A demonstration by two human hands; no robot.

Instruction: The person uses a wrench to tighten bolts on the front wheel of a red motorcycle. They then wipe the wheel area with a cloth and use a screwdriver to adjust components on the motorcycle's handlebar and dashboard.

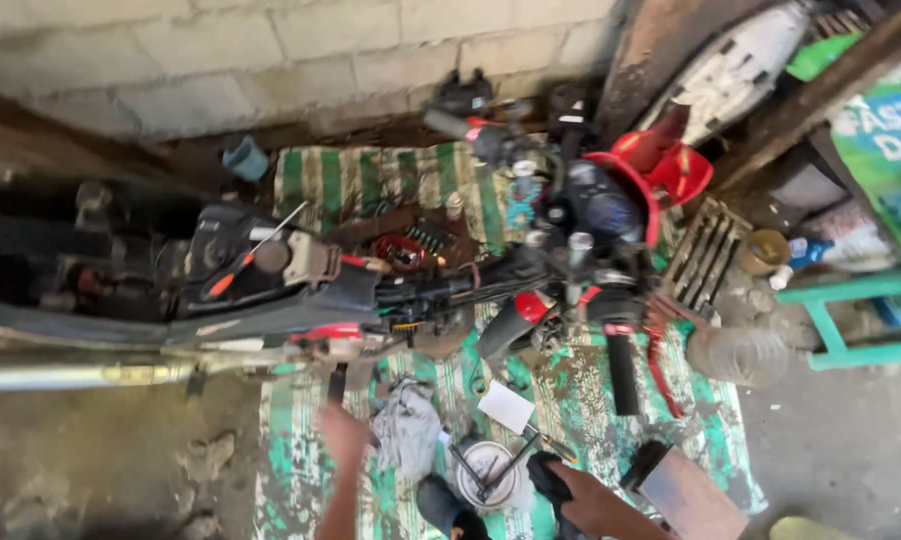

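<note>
The left hand [343,432] reaches up toward the underside of a stripped motorcycle [301,285] and sits just below its frame, near a short dark peg hanging there; the hand is blurred, so I cannot tell how far its fingers are open or whether it has hold of anything. The right hand [581,500] lies low in the view, its fingers curled around a dark object [549,478] (too blurred to name) just beside a round white tin [488,473] with a black cross-shaped tool [496,470] lying over it.

Between the two hands a crumpled grey rag [407,425] lies on the green-and-white striped mat [581,400] that covers the floor, and a white card [506,406] rests just above the tin. A dark shoe toe [439,503] shows at the bottom edge.

The motorcycle stretches across the view, its chrome exhaust pipe [81,376] at the left and its handlebar with a black grip [623,372] at the right. A red-handled screwdriver [251,255] rests on its bare frame, and a red spring [399,250] sits near the middle. Red body panels [671,165] surround the headlight end.

Further out, a teal stool [856,320] stands at the right, with a clear plastic jar [736,352] near it, and a block wall [271,50] runs behind.
</note>
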